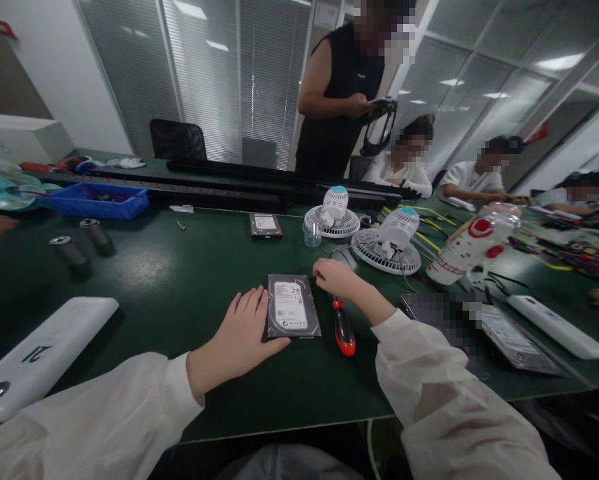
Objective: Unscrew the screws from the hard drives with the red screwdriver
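Observation:
A hard drive with a white label lies flat on the green table in front of me. My left hand rests along its left side, fingers stretched out and the thumb apart near its lower left corner. At the drive's upper right corner is my right hand, its fingers curled together; whatever they hold, if anything, is hidden. Just below that hand lies a red and black screwdriver, handle toward me and its upper end hidden by the hand.
A second hard drive lies farther back. White fan parts and a clear cup are behind my right hand. A bottle and tablet-like device lie right. Left are a blue tray and white power bank. Several people are nearby.

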`<state>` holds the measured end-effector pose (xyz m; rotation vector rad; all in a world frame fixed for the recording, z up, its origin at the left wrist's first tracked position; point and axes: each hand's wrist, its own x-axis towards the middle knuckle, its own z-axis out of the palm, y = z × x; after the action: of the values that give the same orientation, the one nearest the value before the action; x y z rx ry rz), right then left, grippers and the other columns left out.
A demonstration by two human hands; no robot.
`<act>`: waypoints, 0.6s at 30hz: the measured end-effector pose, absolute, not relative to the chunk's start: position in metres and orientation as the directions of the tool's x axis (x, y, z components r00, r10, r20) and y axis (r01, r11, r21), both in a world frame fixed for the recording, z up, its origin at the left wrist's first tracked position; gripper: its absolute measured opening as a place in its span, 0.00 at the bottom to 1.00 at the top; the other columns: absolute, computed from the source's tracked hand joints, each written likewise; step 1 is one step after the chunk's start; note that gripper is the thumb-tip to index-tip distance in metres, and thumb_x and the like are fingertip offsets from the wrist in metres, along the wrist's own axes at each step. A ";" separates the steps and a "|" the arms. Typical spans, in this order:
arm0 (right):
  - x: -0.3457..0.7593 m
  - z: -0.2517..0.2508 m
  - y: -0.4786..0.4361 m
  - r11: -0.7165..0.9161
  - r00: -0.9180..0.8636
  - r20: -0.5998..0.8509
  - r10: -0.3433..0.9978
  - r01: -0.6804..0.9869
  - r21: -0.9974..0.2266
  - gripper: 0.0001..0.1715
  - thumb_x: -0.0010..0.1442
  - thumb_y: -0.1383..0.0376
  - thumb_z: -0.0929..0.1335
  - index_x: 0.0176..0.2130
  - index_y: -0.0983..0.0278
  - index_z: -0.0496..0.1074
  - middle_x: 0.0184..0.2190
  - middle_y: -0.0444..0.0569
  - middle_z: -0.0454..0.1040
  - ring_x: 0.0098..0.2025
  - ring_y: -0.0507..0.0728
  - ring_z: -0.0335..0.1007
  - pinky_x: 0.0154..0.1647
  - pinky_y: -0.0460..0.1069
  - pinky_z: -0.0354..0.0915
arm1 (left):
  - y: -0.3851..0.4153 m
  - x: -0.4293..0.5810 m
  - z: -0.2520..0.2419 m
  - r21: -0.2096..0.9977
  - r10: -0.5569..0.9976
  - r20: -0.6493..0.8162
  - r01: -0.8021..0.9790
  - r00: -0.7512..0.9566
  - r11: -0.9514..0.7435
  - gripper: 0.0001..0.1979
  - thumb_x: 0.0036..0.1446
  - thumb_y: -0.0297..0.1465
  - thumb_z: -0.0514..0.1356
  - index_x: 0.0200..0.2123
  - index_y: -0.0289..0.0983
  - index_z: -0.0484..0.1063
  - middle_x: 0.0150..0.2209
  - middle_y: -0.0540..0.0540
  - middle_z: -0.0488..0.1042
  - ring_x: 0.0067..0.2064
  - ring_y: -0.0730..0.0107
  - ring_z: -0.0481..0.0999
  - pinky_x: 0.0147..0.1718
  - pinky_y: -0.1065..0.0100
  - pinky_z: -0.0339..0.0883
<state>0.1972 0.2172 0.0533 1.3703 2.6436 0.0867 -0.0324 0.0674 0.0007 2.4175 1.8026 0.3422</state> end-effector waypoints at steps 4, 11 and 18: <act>0.198 0.053 0.216 0.576 -0.566 -0.109 0.817 0.808 0.122 0.23 0.68 0.56 0.69 0.57 0.65 0.70 0.56 0.54 0.73 0.54 0.58 0.74 0.54 0.59 0.74 | 0.068 -0.033 -0.002 0.211 0.954 0.126 0.933 0.271 -0.293 0.50 0.61 0.59 0.55 0.71 0.25 0.54 0.72 0.25 0.57 0.72 0.38 0.57 0.70 0.40 0.49; 0.203 0.054 0.220 0.581 -0.570 -0.118 0.813 0.806 0.113 0.22 0.68 0.56 0.68 0.57 0.65 0.71 0.56 0.54 0.73 0.54 0.58 0.74 0.55 0.59 0.74 | 0.069 -0.034 -0.006 0.231 0.952 0.158 0.927 0.263 -0.295 0.50 0.60 0.59 0.56 0.71 0.26 0.54 0.71 0.25 0.58 0.72 0.38 0.57 0.71 0.41 0.49; 0.210 0.047 0.230 0.564 -0.556 -0.102 0.825 0.821 0.090 0.23 0.68 0.56 0.68 0.57 0.64 0.70 0.56 0.54 0.73 0.54 0.58 0.74 0.55 0.59 0.74 | 0.069 -0.034 -0.002 0.221 0.957 0.106 0.932 0.269 -0.287 0.52 0.61 0.60 0.54 0.72 0.24 0.52 0.72 0.25 0.56 0.73 0.37 0.56 0.70 0.40 0.49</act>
<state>0.2104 0.2302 0.0475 1.4067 2.6589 0.0481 -0.0342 0.0693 -0.0019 2.4091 1.8025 0.3328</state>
